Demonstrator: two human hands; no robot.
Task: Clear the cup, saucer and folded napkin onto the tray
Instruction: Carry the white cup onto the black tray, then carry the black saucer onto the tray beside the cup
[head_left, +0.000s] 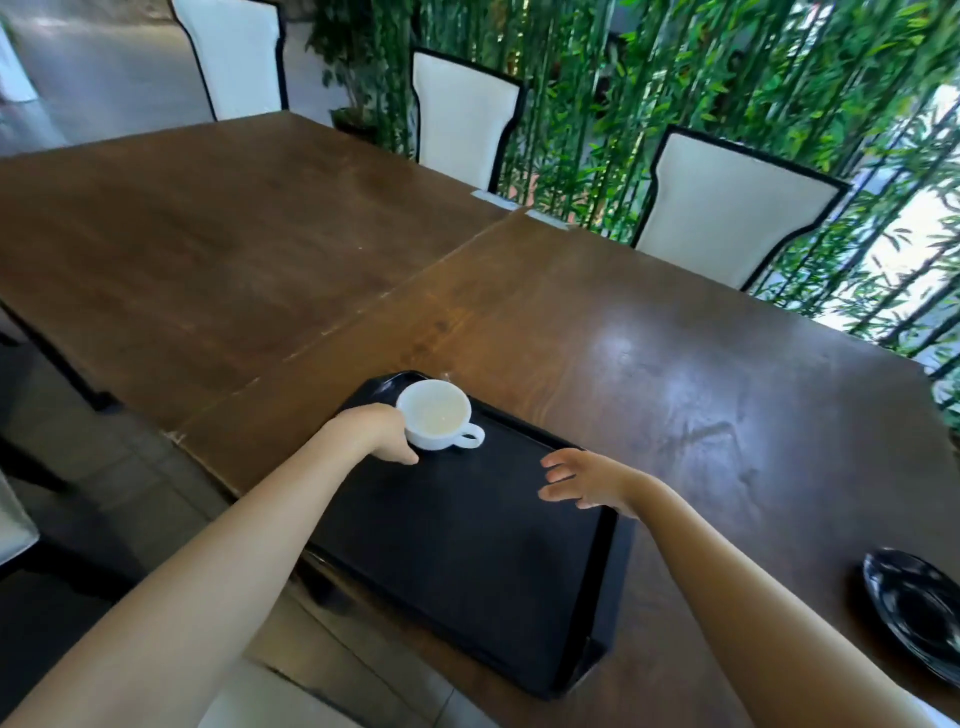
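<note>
Cup (438, 414) partly hidden by left hand (378, 431), saucer (917, 608) blurred, cut off

White cup (437, 415) upright on black tray's (467, 519) far corner (black saucer (917, 608) apart).

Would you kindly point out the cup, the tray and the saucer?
cup (435, 415): head view, pale inside of the bowl.
tray (467, 525): head view, bare black floor.
saucer (922, 608): head view, dark centre.

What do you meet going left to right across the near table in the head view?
Left hand gripping the white cup → cup's handle → right hand, fingers spread over the black tray → bare wood → black saucer at the right edge.
</note>
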